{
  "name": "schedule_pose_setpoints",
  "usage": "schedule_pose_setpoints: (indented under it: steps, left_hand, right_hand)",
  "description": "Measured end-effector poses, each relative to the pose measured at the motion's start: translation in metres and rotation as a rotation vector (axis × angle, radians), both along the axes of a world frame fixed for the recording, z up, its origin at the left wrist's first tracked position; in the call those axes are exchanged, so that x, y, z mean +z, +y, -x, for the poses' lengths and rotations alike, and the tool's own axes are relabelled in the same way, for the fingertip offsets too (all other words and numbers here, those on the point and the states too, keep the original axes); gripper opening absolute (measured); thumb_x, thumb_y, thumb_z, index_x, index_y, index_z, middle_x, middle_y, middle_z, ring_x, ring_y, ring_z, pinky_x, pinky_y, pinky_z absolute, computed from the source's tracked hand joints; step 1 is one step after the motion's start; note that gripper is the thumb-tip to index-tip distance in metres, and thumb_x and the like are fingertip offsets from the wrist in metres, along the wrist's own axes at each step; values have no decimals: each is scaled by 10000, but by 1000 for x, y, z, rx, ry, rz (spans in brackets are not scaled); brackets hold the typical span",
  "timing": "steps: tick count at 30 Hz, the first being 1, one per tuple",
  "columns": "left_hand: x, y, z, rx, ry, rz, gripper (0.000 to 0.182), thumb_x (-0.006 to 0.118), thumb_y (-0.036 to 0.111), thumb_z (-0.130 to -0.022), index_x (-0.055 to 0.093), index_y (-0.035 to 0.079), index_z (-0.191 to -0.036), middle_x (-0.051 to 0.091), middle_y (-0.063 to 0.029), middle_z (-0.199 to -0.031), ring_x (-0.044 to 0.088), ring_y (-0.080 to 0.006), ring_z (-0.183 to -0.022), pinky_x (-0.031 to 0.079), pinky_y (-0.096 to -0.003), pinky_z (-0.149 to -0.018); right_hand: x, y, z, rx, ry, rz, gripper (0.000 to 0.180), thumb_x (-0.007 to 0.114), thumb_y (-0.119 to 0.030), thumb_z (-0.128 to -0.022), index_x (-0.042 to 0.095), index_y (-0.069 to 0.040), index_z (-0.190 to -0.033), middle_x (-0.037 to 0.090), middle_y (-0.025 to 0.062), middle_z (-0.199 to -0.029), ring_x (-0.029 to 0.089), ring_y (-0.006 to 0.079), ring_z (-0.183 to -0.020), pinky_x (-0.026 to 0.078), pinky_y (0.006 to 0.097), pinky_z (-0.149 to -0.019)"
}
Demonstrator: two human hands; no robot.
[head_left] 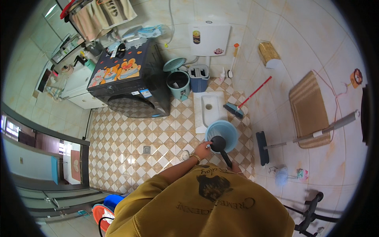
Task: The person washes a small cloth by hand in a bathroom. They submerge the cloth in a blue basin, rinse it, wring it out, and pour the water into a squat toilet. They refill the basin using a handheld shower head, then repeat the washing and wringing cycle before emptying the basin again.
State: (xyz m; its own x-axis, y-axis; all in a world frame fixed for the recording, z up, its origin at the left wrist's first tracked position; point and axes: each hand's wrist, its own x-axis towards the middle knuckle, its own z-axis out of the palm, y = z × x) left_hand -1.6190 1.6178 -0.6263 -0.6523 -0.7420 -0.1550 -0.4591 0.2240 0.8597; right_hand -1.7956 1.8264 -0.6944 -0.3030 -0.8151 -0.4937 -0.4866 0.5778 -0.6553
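Note:
A black handheld shower head [218,143] sprays water into a light blue plastic bucket [232,133], which stands at the front end of a white squat toilet [209,107]. My right hand [235,168] is closed around the shower head's handle, partly hidden by my sweatshirt. At the left side of the shower head is my left hand [203,150], its fingers near the bucket's rim and touching the head's edge or something small and pale; which of these cannot be told.
Beyond the toilet are a blue mop bucket [199,83] and a green trash bin [179,89]. A black washing machine [133,97] stands at left. A broom [235,110] and a squeegee mop [262,148] lean along the right wall. A drain [147,150] lies in the tiled floor.

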Motion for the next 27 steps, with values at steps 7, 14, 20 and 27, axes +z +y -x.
schedule_pose_setpoints:
  steps: [7,14,20,27]
  left_hand:
    - [-2,0,-1,-6,1,-26,270,566,140,-779,596,118,-1046,613,-151,-954,619,-264,-726,482,-374,-677]
    - [-31,-1,-3,-1,131,57,262,568,126,-784,598,132,-1044,624,-157,-833,596,-278,-642,470,-376,-623]
    - [-36,-5,-5,-39,63,-30,282,561,95,-811,586,102,-1092,625,-74,-833,559,-142,-612,456,-281,-578]
    - [-23,-8,-6,-49,80,-116,302,555,98,-827,577,94,-1128,526,8,-592,448,-49,-493,359,-225,-456]
  right_hand:
    - [8,2,-4,1,54,-12,312,565,-241,-830,506,-13,-1035,582,222,-927,550,396,-886,428,448,-760]
    - [12,3,-5,-26,37,-70,308,563,-251,-836,492,-30,-1039,581,215,-953,545,393,-902,422,451,-780]
    - [18,2,-7,-68,23,-52,301,573,-259,-829,506,-25,-1006,578,219,-961,539,386,-926,419,439,-798]
    - [34,-2,-8,-93,2,-110,302,580,-266,-822,510,-34,-1003,572,222,-982,537,377,-952,419,432,-812]
